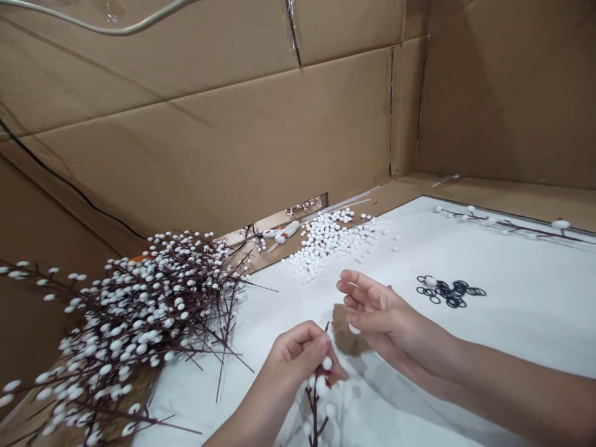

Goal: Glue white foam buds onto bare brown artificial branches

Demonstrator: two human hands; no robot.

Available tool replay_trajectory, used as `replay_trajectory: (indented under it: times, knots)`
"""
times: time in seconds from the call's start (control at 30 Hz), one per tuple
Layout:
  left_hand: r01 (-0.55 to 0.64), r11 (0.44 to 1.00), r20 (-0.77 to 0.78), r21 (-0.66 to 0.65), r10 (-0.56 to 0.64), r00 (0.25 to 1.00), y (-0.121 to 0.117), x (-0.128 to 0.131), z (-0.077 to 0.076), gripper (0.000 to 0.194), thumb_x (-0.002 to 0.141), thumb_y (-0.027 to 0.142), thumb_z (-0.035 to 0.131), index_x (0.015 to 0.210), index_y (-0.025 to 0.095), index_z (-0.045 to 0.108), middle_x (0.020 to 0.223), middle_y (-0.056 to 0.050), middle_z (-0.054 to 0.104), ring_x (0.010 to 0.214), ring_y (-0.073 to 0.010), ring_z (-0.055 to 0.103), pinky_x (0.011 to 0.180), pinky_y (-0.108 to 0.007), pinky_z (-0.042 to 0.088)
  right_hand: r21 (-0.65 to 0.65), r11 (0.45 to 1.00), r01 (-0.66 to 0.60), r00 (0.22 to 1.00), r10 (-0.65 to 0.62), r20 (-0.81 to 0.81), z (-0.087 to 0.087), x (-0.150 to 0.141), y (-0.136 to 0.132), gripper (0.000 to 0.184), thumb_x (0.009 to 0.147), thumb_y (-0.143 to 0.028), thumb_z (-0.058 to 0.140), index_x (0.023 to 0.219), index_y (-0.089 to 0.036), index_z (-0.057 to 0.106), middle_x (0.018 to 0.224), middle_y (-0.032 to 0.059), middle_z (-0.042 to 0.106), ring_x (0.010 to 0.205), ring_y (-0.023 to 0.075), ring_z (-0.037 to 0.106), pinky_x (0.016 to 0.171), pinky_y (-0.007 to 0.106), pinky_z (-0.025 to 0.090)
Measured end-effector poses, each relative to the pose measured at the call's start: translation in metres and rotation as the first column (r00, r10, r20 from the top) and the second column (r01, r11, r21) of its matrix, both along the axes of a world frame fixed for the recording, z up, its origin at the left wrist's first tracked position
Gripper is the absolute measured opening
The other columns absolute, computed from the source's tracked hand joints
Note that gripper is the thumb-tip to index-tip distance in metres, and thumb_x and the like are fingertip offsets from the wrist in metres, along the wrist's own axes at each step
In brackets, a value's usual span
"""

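My left hand is closed in a pinch near the top of a thin dark twig studded with white buds, held upright over the white table. My right hand hovers just to the right of it, fingers curled, with a small white bead held at the fingertips. A big heap of finished dark branches with white buds lies at the left. A pile of loose white beads sits at the back of the table.
A white glue gun lies behind the bead pile. Several small black rings lie to the right. One more budded branch rests along the far right edge. Cardboard walls enclose the table at the back and right.
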State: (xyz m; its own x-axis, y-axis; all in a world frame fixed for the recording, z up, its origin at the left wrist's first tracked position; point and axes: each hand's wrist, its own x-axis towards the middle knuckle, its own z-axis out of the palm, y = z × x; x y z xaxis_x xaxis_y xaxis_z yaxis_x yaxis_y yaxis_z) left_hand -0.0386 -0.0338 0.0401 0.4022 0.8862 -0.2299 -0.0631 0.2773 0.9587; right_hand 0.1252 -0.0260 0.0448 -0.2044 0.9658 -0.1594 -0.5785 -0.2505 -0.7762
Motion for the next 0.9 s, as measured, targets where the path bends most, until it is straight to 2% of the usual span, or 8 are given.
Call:
replay_trajectory:
  times: [0.1,0.2,0.3,0.43,0.57,0.73,0.8,0.9]
  knots:
    - [0.016,0.994,0.112,-0.108,-0.004,0.994,-0.004,0.003,0.000,0.025,0.074,0.034,0.064,0.060,0.015,0.056,0.092,-0.006,0.066,0.078,-0.0154,0.060,0.074,-0.027,0.045,-0.036,0.999,-0.012,1.000,0.011,-0.015,-0.005,-0.002,0.001,0.052,0.052,-0.011,0.069,0.099,-0.029,0.055,0.106,0.0021,0.047,0.096,0.0160,0.048,0.072,0.024,0.043]
    - [0.008,0.975,0.193,-0.223,0.036,0.981,-0.006,0.005,0.001,0.027,0.071,0.032,0.067,0.055,0.014,0.057,0.089,-0.008,0.066,0.095,-0.0211,0.059,0.082,-0.031,0.046,0.000,1.000,-0.024,0.999,0.024,0.027,-0.011,-0.004,0.001,0.042,0.057,-0.017,0.073,0.093,-0.026,0.054,0.097,0.0018,0.049,0.087,0.0153,0.053,0.067,0.025,0.045]
    - [-0.022,0.954,0.235,-0.299,0.096,0.967,-0.007,0.004,0.002,0.027,0.072,0.029,0.067,0.052,0.013,0.058,0.084,-0.009,0.067,0.102,-0.0218,0.058,0.084,-0.028,0.047,0.076,0.997,-0.008,0.994,0.000,0.107,-0.016,-0.006,0.002,0.035,0.057,-0.023,0.077,0.084,-0.021,0.055,0.091,0.0023,0.054,0.094,0.0160,0.053,0.075,0.026,0.044]
    - [-0.089,0.949,0.248,-0.304,0.169,0.954,-0.005,0.001,0.000,0.021,0.073,0.025,0.066,0.056,0.013,0.061,0.074,-0.004,0.065,0.085,-0.0150,0.063,0.080,-0.026,0.050,0.046,0.992,-0.113,0.969,0.100,0.225,-0.022,-0.004,0.007,0.044,0.055,-0.031,0.080,0.091,-0.018,0.060,0.095,0.0063,0.062,0.099,0.0170,0.055,0.085,0.028,0.041]
    - [-0.159,0.936,0.225,-0.315,0.236,0.945,-0.004,-0.001,0.000,0.013,0.069,0.023,0.070,0.063,0.013,0.065,0.072,-0.002,0.064,0.076,-0.0119,0.062,0.079,-0.025,0.050,0.080,0.963,-0.257,0.926,0.222,0.307,-0.033,-0.003,0.014,0.036,0.057,-0.036,0.077,0.083,-0.014,0.066,0.077,0.0055,0.067,0.073,0.0145,0.060,0.070,0.028,0.043]
    - [-0.172,0.942,0.219,-0.288,0.239,0.946,0.001,-0.004,0.003,0.016,0.068,0.023,0.070,0.057,0.014,0.062,0.068,-0.002,0.061,0.081,-0.0131,0.061,0.081,-0.023,0.048,0.209,0.947,-0.243,0.893,0.134,0.430,-0.035,-0.005,0.017,0.025,0.068,-0.031,0.068,0.088,-0.018,0.070,0.068,0.0006,0.066,0.053,0.0080,0.049,0.050,0.023,0.037]
    - [-0.157,0.957,0.215,-0.242,0.211,0.954,0.002,-0.005,0.004,0.017,0.068,0.023,0.071,0.056,0.014,0.061,0.068,-0.002,0.060,0.081,-0.0132,0.060,0.083,-0.024,0.046,0.244,0.948,-0.206,0.880,0.070,0.470,-0.029,-0.005,0.014,0.023,0.069,-0.028,0.066,0.090,-0.019,0.071,0.071,0.0016,0.067,0.055,0.0094,0.051,0.052,0.024,0.039]
    - [-0.103,0.980,0.168,-0.171,0.132,0.977,0.002,-0.005,0.005,0.021,0.070,0.026,0.069,0.055,0.016,0.058,0.063,0.000,0.057,0.067,-0.0100,0.056,0.081,-0.024,0.043,0.264,0.951,-0.159,0.878,0.014,0.478,-0.019,-0.005,0.011,0.023,0.068,-0.027,0.065,0.088,-0.017,0.071,0.077,0.0046,0.068,0.064,0.0144,0.059,0.056,0.027,0.044]
